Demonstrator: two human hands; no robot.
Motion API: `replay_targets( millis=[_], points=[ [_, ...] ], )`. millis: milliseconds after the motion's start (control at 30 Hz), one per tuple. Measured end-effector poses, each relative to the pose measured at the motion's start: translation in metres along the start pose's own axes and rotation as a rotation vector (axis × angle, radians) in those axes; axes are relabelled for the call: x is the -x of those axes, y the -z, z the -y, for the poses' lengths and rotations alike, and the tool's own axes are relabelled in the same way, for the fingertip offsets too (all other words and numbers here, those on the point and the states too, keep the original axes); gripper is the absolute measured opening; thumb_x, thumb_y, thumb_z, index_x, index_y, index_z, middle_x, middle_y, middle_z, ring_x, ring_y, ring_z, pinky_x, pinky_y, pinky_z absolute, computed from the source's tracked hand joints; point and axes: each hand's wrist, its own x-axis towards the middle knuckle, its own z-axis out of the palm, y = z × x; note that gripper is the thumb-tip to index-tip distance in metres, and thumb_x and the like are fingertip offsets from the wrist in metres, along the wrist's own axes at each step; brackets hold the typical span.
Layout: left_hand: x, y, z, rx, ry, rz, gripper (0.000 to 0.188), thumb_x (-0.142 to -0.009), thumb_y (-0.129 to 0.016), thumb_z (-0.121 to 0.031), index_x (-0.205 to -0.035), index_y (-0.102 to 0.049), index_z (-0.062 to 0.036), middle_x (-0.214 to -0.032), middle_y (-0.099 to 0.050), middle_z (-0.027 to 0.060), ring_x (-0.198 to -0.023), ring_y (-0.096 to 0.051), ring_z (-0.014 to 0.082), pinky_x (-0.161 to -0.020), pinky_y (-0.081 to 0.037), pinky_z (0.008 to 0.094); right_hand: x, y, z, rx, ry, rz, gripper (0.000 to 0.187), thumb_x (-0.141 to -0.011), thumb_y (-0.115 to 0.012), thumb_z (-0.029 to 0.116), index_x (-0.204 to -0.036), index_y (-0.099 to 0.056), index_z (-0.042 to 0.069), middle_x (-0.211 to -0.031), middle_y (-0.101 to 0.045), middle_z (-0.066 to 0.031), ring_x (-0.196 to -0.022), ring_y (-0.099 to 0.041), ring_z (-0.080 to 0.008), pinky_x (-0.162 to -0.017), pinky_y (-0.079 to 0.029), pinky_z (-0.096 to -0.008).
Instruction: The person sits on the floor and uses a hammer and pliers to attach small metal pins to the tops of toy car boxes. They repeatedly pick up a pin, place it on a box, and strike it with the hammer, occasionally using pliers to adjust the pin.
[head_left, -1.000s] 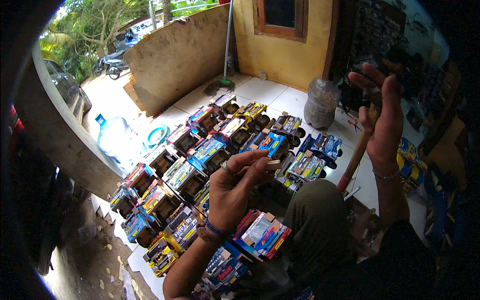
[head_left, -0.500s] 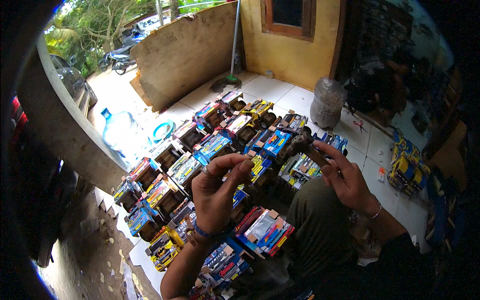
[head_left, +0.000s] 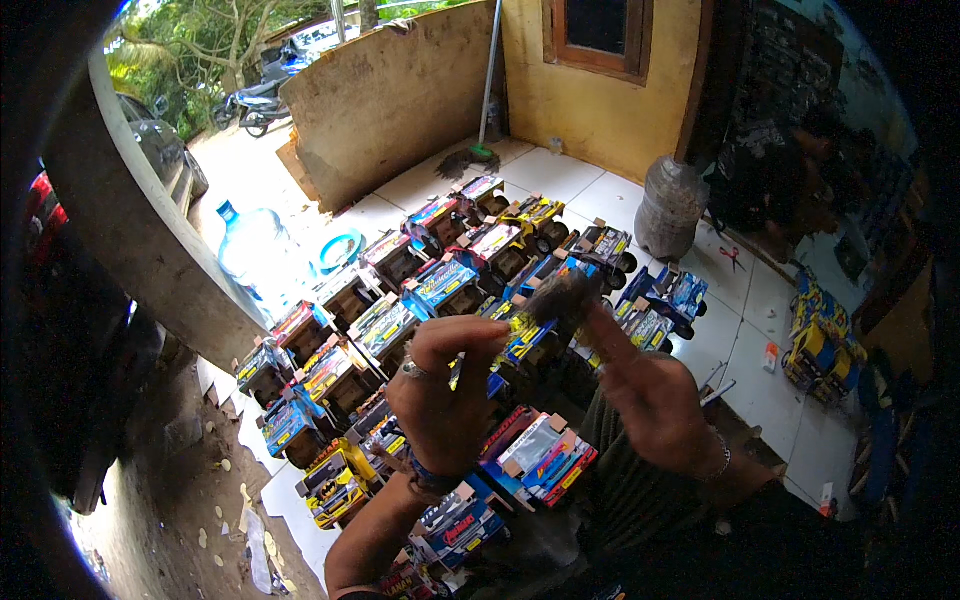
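Note:
My left hand (head_left: 440,405) is raised in front of me, thumb and forefinger pinched together; anything between them is too small to make out. My right hand (head_left: 655,405) is closed around the handle of a hammer (head_left: 560,300). The hammer's dark head is smeared by motion and sits close to my left fingertips. Below and beyond both hands stand rows of colourful toy trucks (head_left: 440,285) with printed sides and dark wheels. One toy truck (head_left: 545,460) with a pale top lies between my forearms, and a yellow one (head_left: 338,485) is left of my left wrist.
A big water bottle (head_left: 245,245) and a blue basin (head_left: 342,250) stand at the far left. Behind the trucks a broom (head_left: 482,152) leans on the wall. To the right are a cloudy plastic container (head_left: 672,205), red scissors (head_left: 731,258) and more yellow-blue toy trucks (head_left: 822,335).
My right hand has moved down and left, bringing the hammer toward my left fingertips. My left hand stays pinched in nearly the same place. The whole view has shifted slightly.

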Motion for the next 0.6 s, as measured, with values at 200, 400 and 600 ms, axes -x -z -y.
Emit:
replay_targets(
  millis=[200,400,600],
  points=[
    [0.004,-0.001,0.0,0.019,-0.012,0.061,0.019,-0.082,-0.07,0.007,-0.094,-0.064,-0.0057,-0.088,-0.069,0.0092,-0.08,-0.068,0.0196,-0.071,-0.053,0.0287,0.001,0.006,0.0,-0.343,-0.232,-0.094,0.058,-0.1,-0.041,0.009,-0.154,-0.023,0.01,-0.065,-0.048,-0.0001,-0.053,-0.042,-0.0064,-0.049,-0.039,-0.0233],
    [-0.001,-0.001,0.003,-0.032,-0.059,0.041,0.02,-0.081,-0.07,0.009,-0.093,-0.063,-0.0054,-0.088,-0.069,0.0089,-0.08,-0.068,0.0191,-0.071,-0.053,0.029,0.009,0.006,-0.011,-0.454,-0.396,-0.232,0.052,-0.104,-0.04,0.02,-0.154,-0.025,0.012,-0.069,-0.05,0.0004,-0.051,-0.039,-0.0059,-0.045,-0.038,-0.0231],
    [-0.001,-0.001,0.006,-0.042,-0.084,0.049,0.02,-0.081,-0.07,0.009,-0.093,-0.063,-0.0056,-0.088,-0.069,0.0097,-0.078,-0.066,0.0191,-0.069,-0.052,0.0289,0.012,0.003,-0.018,-0.351,-0.355,-0.065,0.059,-0.1,-0.046,0.008,-0.154,-0.024,0.015,-0.078,-0.064,-0.0059,-0.056,-0.05,-0.0086,-0.049,-0.045,-0.0286]
  ],
)
